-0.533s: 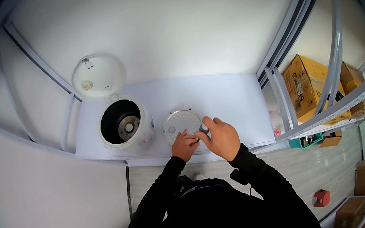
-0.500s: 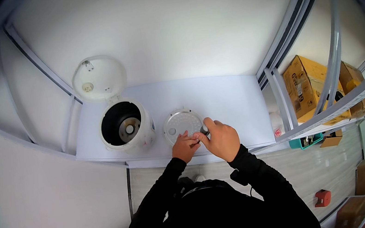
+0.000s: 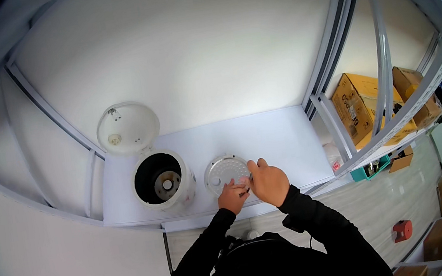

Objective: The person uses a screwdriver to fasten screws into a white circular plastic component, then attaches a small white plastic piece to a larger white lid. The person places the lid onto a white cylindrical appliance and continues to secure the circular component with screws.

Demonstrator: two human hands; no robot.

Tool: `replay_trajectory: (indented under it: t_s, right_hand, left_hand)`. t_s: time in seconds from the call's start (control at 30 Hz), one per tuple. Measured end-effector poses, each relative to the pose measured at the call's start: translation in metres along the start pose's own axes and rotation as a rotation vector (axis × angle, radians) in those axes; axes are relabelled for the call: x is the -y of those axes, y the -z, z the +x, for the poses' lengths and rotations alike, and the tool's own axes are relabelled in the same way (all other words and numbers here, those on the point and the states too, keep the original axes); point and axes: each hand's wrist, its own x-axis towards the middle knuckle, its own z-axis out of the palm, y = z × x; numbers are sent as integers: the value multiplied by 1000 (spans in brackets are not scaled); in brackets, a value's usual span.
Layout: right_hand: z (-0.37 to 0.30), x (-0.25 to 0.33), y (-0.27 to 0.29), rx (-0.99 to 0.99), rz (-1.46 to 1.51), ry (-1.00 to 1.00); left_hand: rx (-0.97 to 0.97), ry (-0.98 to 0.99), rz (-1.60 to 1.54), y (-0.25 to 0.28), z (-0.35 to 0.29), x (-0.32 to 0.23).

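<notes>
1. Both hands met at the near edge of the white surface (image 3: 276, 130): the left hand (image 3: 233, 195) and the right hand (image 3: 270, 182) were curled together over the near rim of a round perforated metal plate (image 3: 224, 171), with fingers closed around something small and dark between them; what it was could not be told.
2. That plate lay flat, just beyond the fingertips and slightly toward the left hand's side, so the left hand sat nearer its middle. Being round, it had no long axis.
3. Left of it, close but apart, stood a white rice cooker (image 3: 161, 181) with its lid (image 3: 127, 127) swung up toward the far edge and its dark pot well exposed.
4. White walls enclosed the surface; past its right edge, beyond a pale metal frame (image 3: 345, 137), stood cardboard boxes (image 3: 360, 101).
</notes>
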Motion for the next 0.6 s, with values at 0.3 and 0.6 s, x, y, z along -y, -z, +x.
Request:
replay_trajectory:
  t_s: [0.3, 0.6]
  right_hand:
    - [1, -3, -9, -216, -57, 128]
    - [2, -6, -13, -324, -53, 341]
  left_hand:
    - [68, -80, 24, 4, 4, 10]
    - [88, -115, 46, 11, 2, 6]
